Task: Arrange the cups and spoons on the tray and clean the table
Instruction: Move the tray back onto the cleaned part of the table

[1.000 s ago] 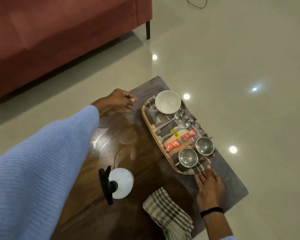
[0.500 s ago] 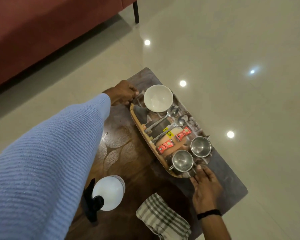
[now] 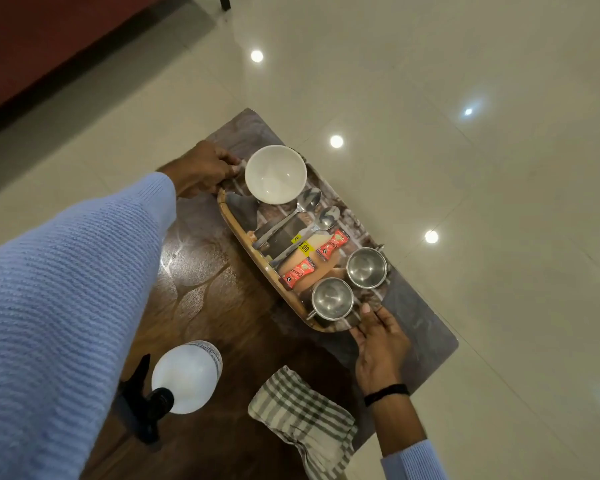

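Note:
A long oval wooden tray (image 3: pixel 248 252) lies on the dark table (image 3: pixel 222 306). On it stand a white bowl (image 3: pixel 275 174), two steel spoons (image 3: pixel 291 216), two red sachets (image 3: pixel 331 244) and two steel cups (image 3: pixel 332 298) (image 3: pixel 367 267). My left hand (image 3: pixel 205 169) grips the tray's far end beside the bowl. My right hand (image 3: pixel 378 341) holds the tray's near end, with its thumb over the rim by the nearer cup.
A white spray bottle (image 3: pixel 184 379) with a black trigger and a folded checked cloth (image 3: pixel 305 417) lie on the near part of the table. A red sofa (image 3: pixel 66 36) stands at the far left. Glossy floor tiles surround the table.
My left hand has moved right from the tabletop to the tray's far end and closed on it. My right hand has closed on the near end. The view has shifted.

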### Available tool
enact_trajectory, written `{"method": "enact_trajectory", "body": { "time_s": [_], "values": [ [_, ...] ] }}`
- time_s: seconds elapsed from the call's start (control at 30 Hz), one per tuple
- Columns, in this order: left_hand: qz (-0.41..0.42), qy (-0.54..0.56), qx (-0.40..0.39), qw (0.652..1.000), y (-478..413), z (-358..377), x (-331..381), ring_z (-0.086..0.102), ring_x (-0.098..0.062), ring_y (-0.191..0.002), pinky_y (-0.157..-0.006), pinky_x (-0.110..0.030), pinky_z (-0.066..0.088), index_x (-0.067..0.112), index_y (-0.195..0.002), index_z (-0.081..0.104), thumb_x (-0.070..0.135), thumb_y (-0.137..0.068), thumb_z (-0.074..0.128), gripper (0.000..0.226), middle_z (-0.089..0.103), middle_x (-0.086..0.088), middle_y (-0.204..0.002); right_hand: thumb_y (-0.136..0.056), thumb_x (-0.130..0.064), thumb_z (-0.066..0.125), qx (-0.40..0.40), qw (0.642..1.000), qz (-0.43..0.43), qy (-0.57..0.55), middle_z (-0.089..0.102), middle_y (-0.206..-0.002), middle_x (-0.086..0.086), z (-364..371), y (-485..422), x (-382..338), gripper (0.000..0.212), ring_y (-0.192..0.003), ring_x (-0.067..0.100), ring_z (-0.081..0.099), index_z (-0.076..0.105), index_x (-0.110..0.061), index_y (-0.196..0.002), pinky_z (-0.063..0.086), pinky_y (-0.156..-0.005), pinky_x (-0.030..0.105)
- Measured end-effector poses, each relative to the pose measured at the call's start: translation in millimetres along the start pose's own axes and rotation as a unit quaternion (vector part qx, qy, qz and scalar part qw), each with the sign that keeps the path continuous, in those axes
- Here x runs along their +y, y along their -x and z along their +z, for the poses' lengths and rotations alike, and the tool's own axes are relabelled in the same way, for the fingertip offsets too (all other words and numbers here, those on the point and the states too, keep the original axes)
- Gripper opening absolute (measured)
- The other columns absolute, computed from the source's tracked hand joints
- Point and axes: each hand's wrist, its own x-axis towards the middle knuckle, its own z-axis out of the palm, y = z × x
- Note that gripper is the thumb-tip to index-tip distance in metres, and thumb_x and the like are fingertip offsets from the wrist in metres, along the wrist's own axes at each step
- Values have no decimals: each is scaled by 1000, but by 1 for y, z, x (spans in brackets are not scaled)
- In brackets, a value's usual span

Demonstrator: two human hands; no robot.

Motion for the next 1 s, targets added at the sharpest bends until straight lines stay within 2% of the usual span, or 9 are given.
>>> {"method": "enact_trajectory", "body": {
  "time_s": [0.2,0.3,0.4,0.5,0.57,0.7,0.83,1.0],
  "values": [
    [-9,7,17,1000,-2,4,0,61,-14,-66,-56,-29,52,1,-113,71,15,-94,69,23,66,-1,-80,-90,-2,69,5,1000,6,11,74,-111,16,1,-1,-3,31,-94,24,73,65,2,-120,64,-75,33],
    [-10,3,24,1000,-1,3,-1,62,-20,-71,-59,-30,51,0,-110,73,19,-92,72,25,67,-4,-78,-90,-2,69,11,1000,6,20,74,-112,15,0,-3,-1,32,-97,25,73,65,2,-121,64,-76,34],
    [-13,-6,24,1000,6,0,1,63,-23,-71,-50,-27,46,-1,-106,73,17,-92,72,22,66,-8,-72,-90,-3,69,17,999,7,31,73,-115,16,-2,-4,1,32,-107,29,71,65,1,-122,63,-82,37],
    [-13,-3,23,1000,16,-2,5,60,-17,-63,-39,-18,45,-2,-105,71,12,-93,71,18,64,-7,-69,-89,-4,71,22,999,8,42,73,-114,16,-3,-2,3,33,-107,31,71,66,1,-121,61,-87,43],
    [-10,4,24,1000,22,-4,7,60,-16,-62,-37,-14,45,-2,-107,71,12,-93,70,19,63,-7,-69,-88,-4,72,24,998,10,49,74,-113,16,-4,3,3,33,-105,31,72,67,0,-121,59,-89,45],
    [-18,20,30,999,34,-13,5,62,-14,-60,-41,-16,50,1,-106,72,13,-92,71,18,64,-6,-69,-88,-3,72,20,998,2,60,75,-110,14,-7,16,-2,32,-101,28,73,67,0,-120,61,-86,42],
    [-23,35,40,998,53,-26,-5,62,-8,-49,-42,-15,50,4,-101,71,14,-92,72,13,64,-7,-69,-88,-2,72,4,997,-11,73,76,-106,12,-8,33,-9,30,-97,26,74,68,-1,-118,63,-78,36],
    [-49,58,64,995,88,-47,-30,60,-14,-57,-55,-25,56,4,-95,71,12,-93,71,9,65,-9,-73,-87,-1,73,-15,994,-17,109,76,-102,13,-5,57,-17,26,-88,23,74,71,-2,-113,64,-74,35]
  ]
}}
